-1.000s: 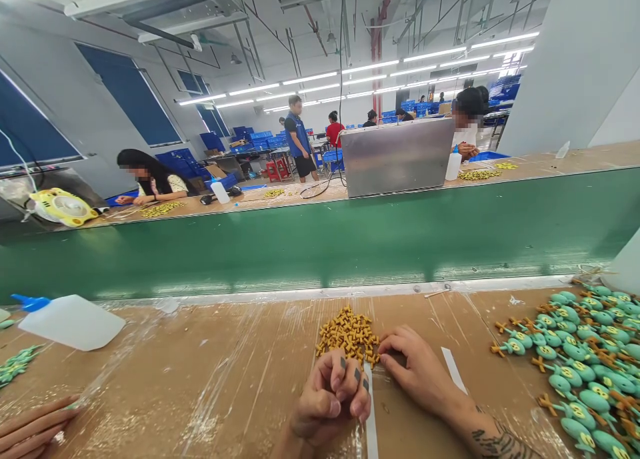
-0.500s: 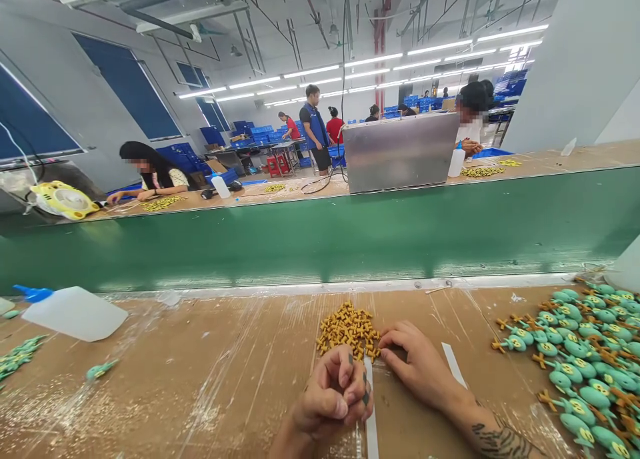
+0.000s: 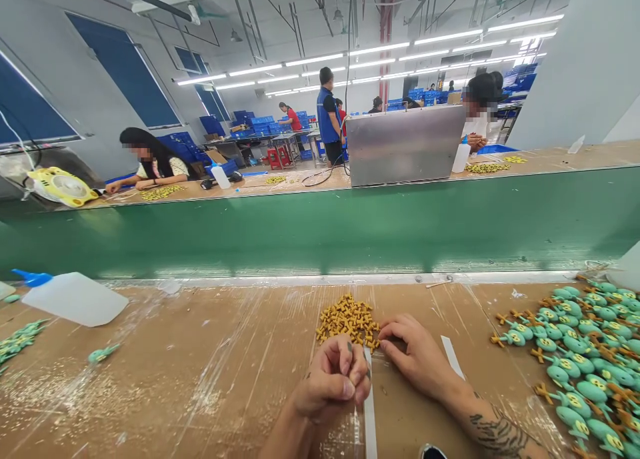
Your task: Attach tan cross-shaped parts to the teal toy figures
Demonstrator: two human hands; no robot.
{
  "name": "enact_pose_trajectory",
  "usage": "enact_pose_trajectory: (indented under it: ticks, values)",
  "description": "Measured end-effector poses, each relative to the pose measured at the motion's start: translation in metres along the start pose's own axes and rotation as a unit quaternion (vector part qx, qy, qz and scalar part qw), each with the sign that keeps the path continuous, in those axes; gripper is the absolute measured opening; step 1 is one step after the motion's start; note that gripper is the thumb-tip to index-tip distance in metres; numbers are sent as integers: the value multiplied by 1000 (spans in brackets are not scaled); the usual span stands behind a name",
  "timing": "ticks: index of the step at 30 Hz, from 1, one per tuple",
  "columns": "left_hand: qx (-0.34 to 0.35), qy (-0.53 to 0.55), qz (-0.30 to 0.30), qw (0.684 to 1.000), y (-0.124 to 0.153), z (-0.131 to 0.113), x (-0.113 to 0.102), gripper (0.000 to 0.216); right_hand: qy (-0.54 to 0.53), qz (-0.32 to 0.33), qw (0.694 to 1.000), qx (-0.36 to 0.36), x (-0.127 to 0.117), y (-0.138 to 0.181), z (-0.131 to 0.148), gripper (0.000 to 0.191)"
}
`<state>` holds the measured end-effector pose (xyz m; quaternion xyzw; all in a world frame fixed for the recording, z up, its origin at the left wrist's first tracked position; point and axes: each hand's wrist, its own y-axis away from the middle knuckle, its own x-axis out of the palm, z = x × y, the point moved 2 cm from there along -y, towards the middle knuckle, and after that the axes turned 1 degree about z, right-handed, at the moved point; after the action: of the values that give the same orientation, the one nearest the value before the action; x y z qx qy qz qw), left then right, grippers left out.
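Now the left hand (image 3: 333, 380) is curled, thumb against forefinger, just before the mustard pile (image 3: 347, 317); whether it grips anything I cannot tell. The right hand (image 3: 417, 355) arches loosely, fingertips at the pile's right edge, its hold hidden too. The bottle (image 3: 75, 300) looks plain white. Since a second ago, a co-worker's fingers at left have gone; a green piece (image 3: 103, 354) lies there.

Bright, cool, fairly even light from ceiling tubes (image 3: 380, 48) around 12 to 1 o'clock; window (image 3: 531, 43) at 2 blown out. Glare flecks on tabletop (image 3: 240, 325), 7–8 o'clock. Metal box (image 3: 405, 149) at 2 has soft sheen. Faint shadow under right hand (image 3: 417, 355). Wide-angle lean, wall (image 3: 35, 29) at 10. Far background soft.
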<state>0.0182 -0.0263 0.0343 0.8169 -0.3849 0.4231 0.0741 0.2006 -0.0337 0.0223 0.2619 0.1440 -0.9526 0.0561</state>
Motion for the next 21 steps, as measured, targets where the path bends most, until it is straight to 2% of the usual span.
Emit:
enact_pose_trajectory:
  ticks: [8,21]
  values:
    - [-5,3,-63,998,-4,-9,11,31,15,-2,1000,-8,-3,1,-1,14]
    - [-18,-9,-78,997,-6,-10,13,33,23,-1,1000,-16,-7,0,1,14]
